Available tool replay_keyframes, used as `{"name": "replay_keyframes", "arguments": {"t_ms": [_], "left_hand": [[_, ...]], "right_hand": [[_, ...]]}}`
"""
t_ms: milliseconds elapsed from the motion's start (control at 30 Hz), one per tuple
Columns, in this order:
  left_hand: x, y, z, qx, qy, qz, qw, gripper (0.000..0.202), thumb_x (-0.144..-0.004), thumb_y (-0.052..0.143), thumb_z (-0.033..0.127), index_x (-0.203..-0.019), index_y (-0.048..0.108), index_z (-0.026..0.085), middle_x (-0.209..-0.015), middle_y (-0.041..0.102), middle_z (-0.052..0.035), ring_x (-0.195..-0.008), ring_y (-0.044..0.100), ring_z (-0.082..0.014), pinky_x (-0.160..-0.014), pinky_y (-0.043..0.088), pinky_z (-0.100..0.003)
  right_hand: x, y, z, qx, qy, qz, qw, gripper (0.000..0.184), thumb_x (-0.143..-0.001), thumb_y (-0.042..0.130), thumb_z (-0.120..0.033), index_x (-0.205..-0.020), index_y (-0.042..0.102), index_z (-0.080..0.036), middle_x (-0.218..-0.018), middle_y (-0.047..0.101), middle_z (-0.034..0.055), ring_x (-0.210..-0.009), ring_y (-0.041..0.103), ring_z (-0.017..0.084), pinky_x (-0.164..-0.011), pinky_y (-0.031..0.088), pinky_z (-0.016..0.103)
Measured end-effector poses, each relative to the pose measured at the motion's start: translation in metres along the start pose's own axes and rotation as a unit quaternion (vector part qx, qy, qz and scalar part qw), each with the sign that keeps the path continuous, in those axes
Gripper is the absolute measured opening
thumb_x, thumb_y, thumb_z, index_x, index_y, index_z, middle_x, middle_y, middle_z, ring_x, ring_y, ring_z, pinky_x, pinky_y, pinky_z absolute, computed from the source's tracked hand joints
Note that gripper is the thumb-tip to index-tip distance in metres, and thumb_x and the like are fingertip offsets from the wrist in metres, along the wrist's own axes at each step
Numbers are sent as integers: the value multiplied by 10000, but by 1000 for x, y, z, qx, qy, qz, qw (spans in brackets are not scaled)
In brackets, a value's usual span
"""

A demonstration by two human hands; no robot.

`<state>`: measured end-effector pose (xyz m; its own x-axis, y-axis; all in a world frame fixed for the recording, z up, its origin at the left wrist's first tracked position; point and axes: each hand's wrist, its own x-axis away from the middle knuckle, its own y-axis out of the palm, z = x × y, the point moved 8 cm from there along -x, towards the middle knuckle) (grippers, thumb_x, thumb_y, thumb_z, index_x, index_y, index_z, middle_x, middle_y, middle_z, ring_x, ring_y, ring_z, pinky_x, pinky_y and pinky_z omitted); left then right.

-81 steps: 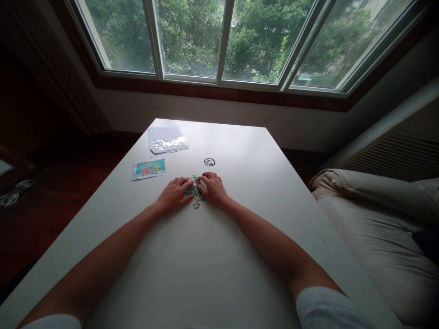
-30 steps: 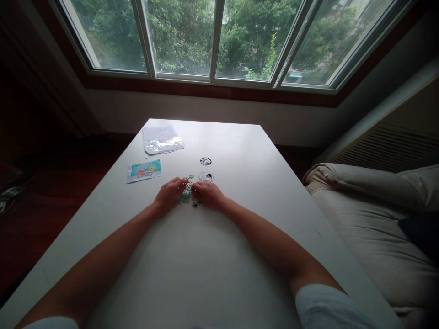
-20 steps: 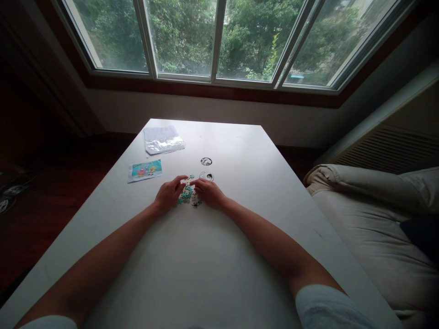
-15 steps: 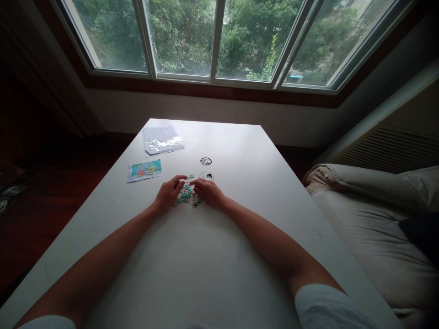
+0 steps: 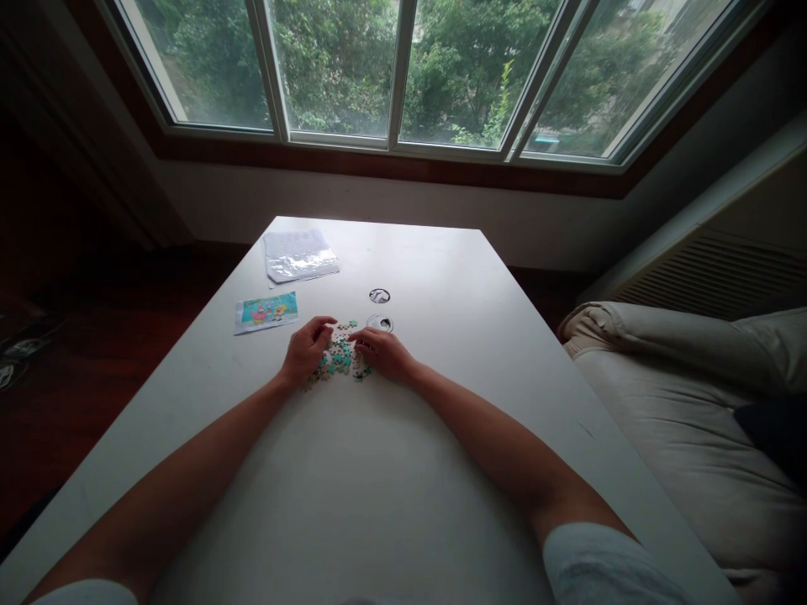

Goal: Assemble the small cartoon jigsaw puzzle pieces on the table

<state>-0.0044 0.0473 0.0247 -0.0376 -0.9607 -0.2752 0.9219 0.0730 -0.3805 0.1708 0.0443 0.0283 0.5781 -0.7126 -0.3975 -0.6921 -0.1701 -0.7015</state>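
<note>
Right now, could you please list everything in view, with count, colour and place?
Table: one, white, centre
Puzzle pieces: many, mainly teal and pale, mid-table
Card: one, teal, pink and yellow, left of the pieces
Packet: one, whitish, table's far left
Round marks: two, black and white, beyond the pieces, rightward
Window: one, pale-framed, beyond the table
Trees: several, green, outside
Sofa: one, beige, right
Dark item: one, blackish, on sofa
Vented panel: one, greyish, beyond the sofa
Floor: one, dark red, left
Left hand: one, bare, on the pieces' left side
Right hand: one, bare, on their right side
Sleeves: two, greyish, bottom edge

Free tabletop between forearms, puzzle pieces obstructing between hands
</note>
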Motion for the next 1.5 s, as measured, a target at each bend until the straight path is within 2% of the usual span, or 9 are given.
{"name": "replay_keyframes", "arguments": {"t_ms": [167,300,400,767,1033,1333,1500], "left_hand": [[-2,-7,1,-28,26,32,999,299,-898,556,368,-1115,683,206,-795,598,-4,-630,505,-120,-566,455,-214],[-3,-8,2,-49,44,32,997,273,-902,554,332,-1112,679,211,-872,624,-24,-701,559,-136,-648,494,-249],[-4,-7,4,-66,57,27,996,254,-902,557,312,-1102,681,215,-889,630,-28,-748,586,-145,-728,508,-276],[-4,-5,5,-71,79,9,994,232,-900,559,266,-1093,681,224,-1002,630,-45,-873,631,-163,-841,541,-318],[-3,-4,9,-67,90,6,994,244,-885,549,220,-1087,686,212,-1046,641,-52,-927,650,-169,-882,552,-326],[-4,-4,-1,-55,44,3,998,255,-881,599,284,-1113,680,216,-985,725,-42,-885,695,-187,-856,559,-345],[-5,-6,-2,-81,47,15,995,224,-886,612,325,-1064,707,227,-995,738,-40,-907,687,-195,-872,546,-351]], "right_hand": [[-1,2,-3,5,-14,-3,1000,243,-937,518,-125,-1090,689,-204,-1040,681,51,-841,621,147,-808,472,252],[-2,3,1,-1,3,-3,1000,258,-921,516,-105,-1084,688,-206,-1047,684,53,-856,623,151,-815,474,257],[-1,3,1,-2,6,-6,1000,242,-938,518,-128,-1088,689,-211,-1052,688,56,-882,631,158,-832,476,263],[-2,-2,-3,-3,15,6,1000,202,-994,532,-265,-1118,684,-216,-1052,716,63,-846,635,158,-807,460,252],[-2,2,1,15,21,1,1000,203,-995,545,-296,-1115,692,-225,-1026,730,53,-809,635,147,-788,452,238],[-2,-1,-1,13,3,20,1000,199,-995,550,-277,-1103,705,-213,-1039,731,66,-837,644,152,-790,454,239],[-2,-1,0,5,-1,22,1000,211,-992,543,-246,-1128,699,-210,-1059,730,70,-816,644,151,-792,462,247]]}}
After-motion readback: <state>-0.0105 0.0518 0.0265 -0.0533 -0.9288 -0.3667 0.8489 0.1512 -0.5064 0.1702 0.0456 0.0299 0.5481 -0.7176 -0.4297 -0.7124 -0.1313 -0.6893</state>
